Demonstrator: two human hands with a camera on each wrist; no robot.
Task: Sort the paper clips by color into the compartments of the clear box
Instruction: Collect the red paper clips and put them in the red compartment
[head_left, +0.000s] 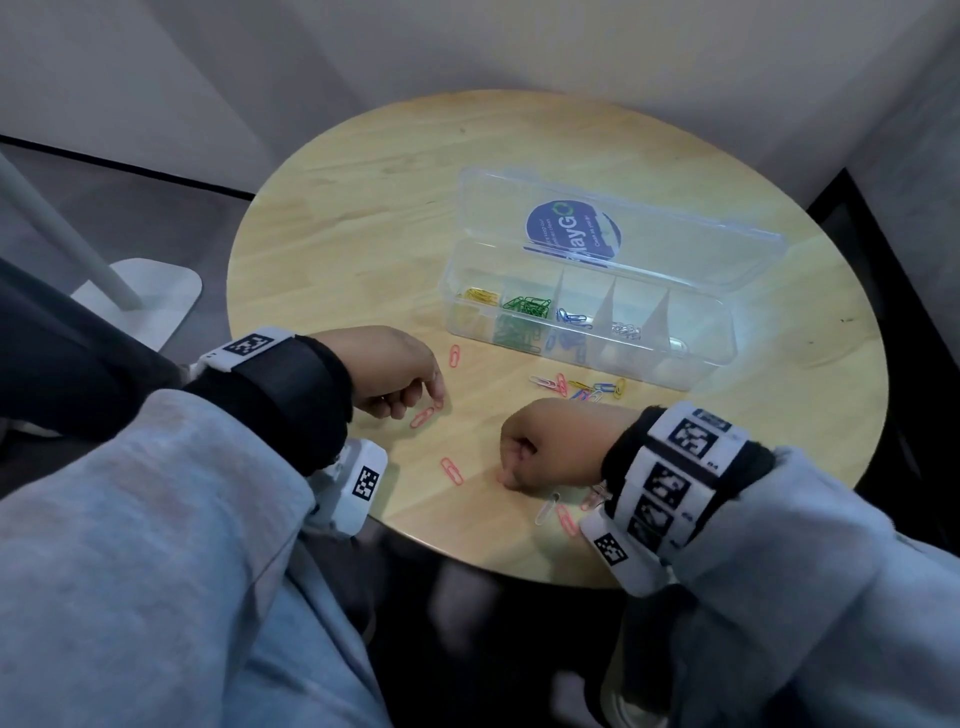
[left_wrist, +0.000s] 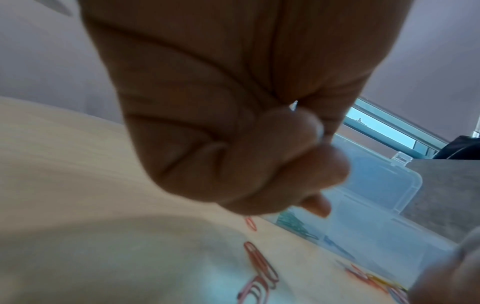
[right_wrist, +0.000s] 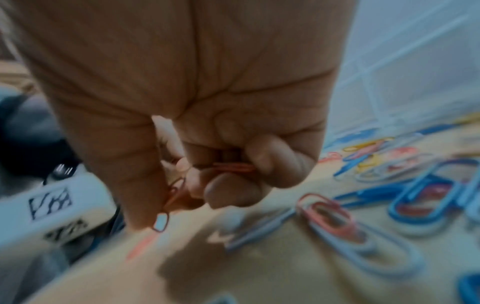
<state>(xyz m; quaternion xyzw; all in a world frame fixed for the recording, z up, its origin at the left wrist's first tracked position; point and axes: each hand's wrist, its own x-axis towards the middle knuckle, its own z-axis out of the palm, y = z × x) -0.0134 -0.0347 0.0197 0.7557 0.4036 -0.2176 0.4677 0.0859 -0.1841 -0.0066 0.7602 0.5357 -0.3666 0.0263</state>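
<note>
The clear box (head_left: 719, 358) lies open at the table's middle, with yellow (head_left: 478, 296), green (head_left: 527, 306), blue (head_left: 571, 318) and silver clips (head_left: 626, 330) in separate compartments. My left hand (head_left: 415, 400) hovers with curled fingers, one fingertip at the end of a pink clip (head_left: 422, 417). In the left wrist view the curled left hand (left_wrist: 285, 164) shows no clip inside it. My right hand (head_left: 511, 467) is a fist at the table's near edge. Its wrist view shows the right hand (right_wrist: 207, 179) gripping red-pink clips (right_wrist: 233, 167).
Loose pink clips (head_left: 455, 356) (head_left: 451, 471) lie between my hands. A mixed pile (head_left: 582, 387) sits in front of the box, and a few clips (head_left: 550, 506) lie by my right wrist. The box lid (head_left: 675, 249) rests flat behind. A white stand base (head_left: 140, 296) is left of the table.
</note>
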